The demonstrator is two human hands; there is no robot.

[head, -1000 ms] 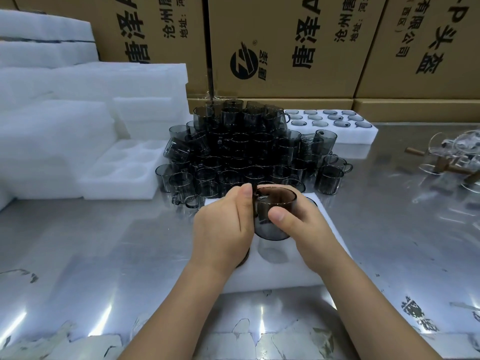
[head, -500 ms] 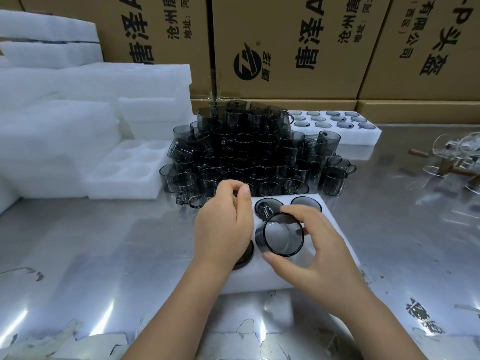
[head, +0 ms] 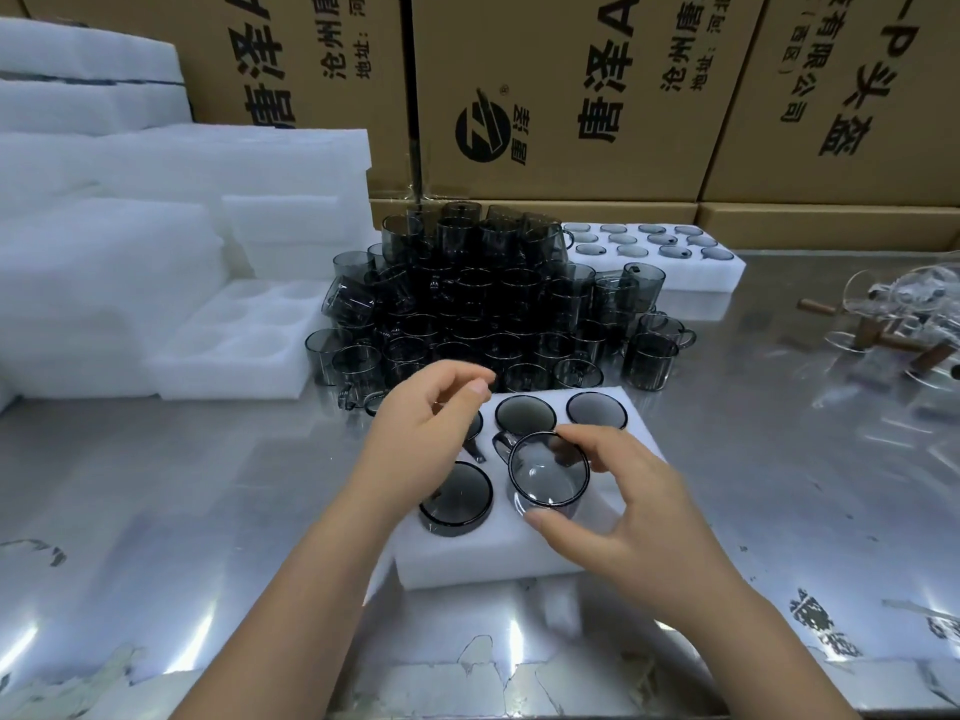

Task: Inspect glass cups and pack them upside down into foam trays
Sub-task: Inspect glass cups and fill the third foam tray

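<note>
From my remote station the largest thing I see is the steel table (head: 156,511), with a wall of printed cardboard boxes (head: 561,96) at the far side and stacks of white foam (head: 156,226) at the far left. In the middle stands a big pile of smoked glass cups (head: 483,304), so I judge that most of the work is left. A filled foam tray (head: 696,280) lies far right, and an empty tray (head: 228,376) waits at the left of the pile. The near foam tray (head: 493,558) has six pockets. Four of them already hold cups with the bottom up. The near right pocket is covered by the hand, so I cannot tell what is in it. The right hand (head: 639,517) pinches the cup (head: 548,478) between thumb and fingers over the near middle pocket; the cup looks only partly down in it. This cup is already inverted: its base faces up to the camera, its mouth faces down, its long axis is close to vertical, and its handle points far left. The left hand (head: 415,439) hovers over the far left pocket with loosely curled fingers and grasps nothing.
</note>
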